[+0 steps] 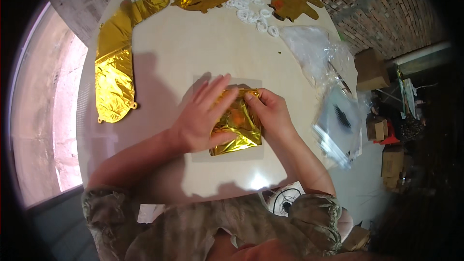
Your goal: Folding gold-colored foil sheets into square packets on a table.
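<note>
A folded gold foil balloon point(244, 141) lies in front of me, creased into a roughly rectangular packet. Beneath it is a greyish rectangular sheet point(202, 157), flat on the pale table point(169, 75). My left hand point(197, 120) is open, its fingers stretched over the packet's left side, with the thumb along the lower part of the foil. At the upper right corner, my right hand point(273, 111) pinches the foil's edge between thumb and fingers. Part of the packet's left side is hidden by my left hand.
Flat gold foil balloons point(116, 70) lie at the left and along the far edge, including a smaller one point(294, 2). Several white string coils point(261, 24) sit between them. Clear plastic bags point(309, 50) and a stack of clear sleeves point(338, 121) cover the right side.
</note>
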### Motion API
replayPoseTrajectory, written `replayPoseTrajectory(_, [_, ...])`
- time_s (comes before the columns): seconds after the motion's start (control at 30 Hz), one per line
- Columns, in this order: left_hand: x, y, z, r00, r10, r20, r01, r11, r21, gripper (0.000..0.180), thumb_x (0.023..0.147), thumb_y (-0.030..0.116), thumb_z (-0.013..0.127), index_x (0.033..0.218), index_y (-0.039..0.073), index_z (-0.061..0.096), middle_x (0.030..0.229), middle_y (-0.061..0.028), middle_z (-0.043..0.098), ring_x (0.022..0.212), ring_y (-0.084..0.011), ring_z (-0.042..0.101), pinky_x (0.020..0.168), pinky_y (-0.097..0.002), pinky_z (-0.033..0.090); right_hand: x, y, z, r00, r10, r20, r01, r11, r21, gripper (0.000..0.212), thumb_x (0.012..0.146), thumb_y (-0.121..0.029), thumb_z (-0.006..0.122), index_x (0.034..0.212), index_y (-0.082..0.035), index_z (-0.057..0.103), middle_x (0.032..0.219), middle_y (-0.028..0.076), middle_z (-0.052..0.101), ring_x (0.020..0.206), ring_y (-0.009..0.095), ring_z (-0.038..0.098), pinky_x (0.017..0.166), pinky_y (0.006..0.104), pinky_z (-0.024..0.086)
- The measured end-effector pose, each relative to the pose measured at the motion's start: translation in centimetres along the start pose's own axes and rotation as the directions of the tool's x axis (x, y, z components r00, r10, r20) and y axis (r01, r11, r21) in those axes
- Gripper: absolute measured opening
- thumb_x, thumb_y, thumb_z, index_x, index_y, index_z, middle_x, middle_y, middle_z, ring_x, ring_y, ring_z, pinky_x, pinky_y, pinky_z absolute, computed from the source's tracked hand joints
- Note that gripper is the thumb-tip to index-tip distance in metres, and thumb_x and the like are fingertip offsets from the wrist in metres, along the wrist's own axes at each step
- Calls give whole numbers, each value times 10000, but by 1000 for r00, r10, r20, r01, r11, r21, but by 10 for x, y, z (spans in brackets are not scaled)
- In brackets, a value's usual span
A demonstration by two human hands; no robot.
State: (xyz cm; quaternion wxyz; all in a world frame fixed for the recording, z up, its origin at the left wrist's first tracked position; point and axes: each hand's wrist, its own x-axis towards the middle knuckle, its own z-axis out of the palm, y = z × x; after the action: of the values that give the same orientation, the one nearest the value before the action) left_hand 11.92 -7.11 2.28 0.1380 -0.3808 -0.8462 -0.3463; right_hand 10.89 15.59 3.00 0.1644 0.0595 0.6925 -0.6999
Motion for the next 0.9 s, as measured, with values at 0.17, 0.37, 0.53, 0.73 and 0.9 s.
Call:
replayPoseTrajectory(0.17, [42, -9, -2, 959, -282, -16, 277, 949, -149, 425, 816, 317, 799, 1126, 46, 692, 1091, -156, 663, 985, -308, 644, 871, -402, 507, 1, 0, -13, 992, 44, 121, -59, 991, 122, 208, 1030, -151, 607, 1142, 19, 651, 994, 55, 699, 860, 112, 657, 763, 274, 548])
replayPoseTrajectory(0.37, [66, -9, -5, 883, -427, 195, 460, 869, -182, 286, 826, 331, 789, 910, 61, 744, 867, -128, 701, 828, -277, 679, 758, -377, 534, -32, -1, -10, 996, -91, -11, 91, 996, 18, 393, 1005, -77, 621, 1363, 46, 516, 1036, 72, 701, 924, 129, 668, 832, 275, 548])
replayPoseTrajectory(0.53, [65, -16, -2, 879, -451, 155, 476, 850, -224, 258, 861, 321, 784, 891, 69, 737, 863, -55, 677, 753, -142, 649, 697, -291, 521, -57, 4, -12, 998, 27, -59, -37, 983, -179, 421, 956, 16, 654, 1358, 32, 533, 1023, 65, 703, 890, 112, 665, 807, 255, 545])
replayPoseTrajectory(0.73, [93, -16, -3, 850, -387, 357, 479, 851, -218, 258, 866, 317, 776, 884, 63, 737, 883, -48, 663, 757, -150, 648, 720, -284, 523, -56, 4, -16, 1000, 9, -29, -16, 974, -225, 402, 961, -4, 661, 1346, 23, 550, 1007, 51, 707, 877, 97, 656, 807, 248, 541])
replayPoseTrajectory(0.9, [100, -30, 5, 812, -342, 472, 528, 775, -347, 314, 857, 319, 770, 883, 7, 755, 920, -112, 709, 872, -186, 673, 789, -317, 532, -54, 12, -19, 1000, 1, 7, 1, 966, -258, 403, 963, -7, 661, 1349, 20, 547, 976, 33, 693, 874, 94, 654, 803, 243, 535])
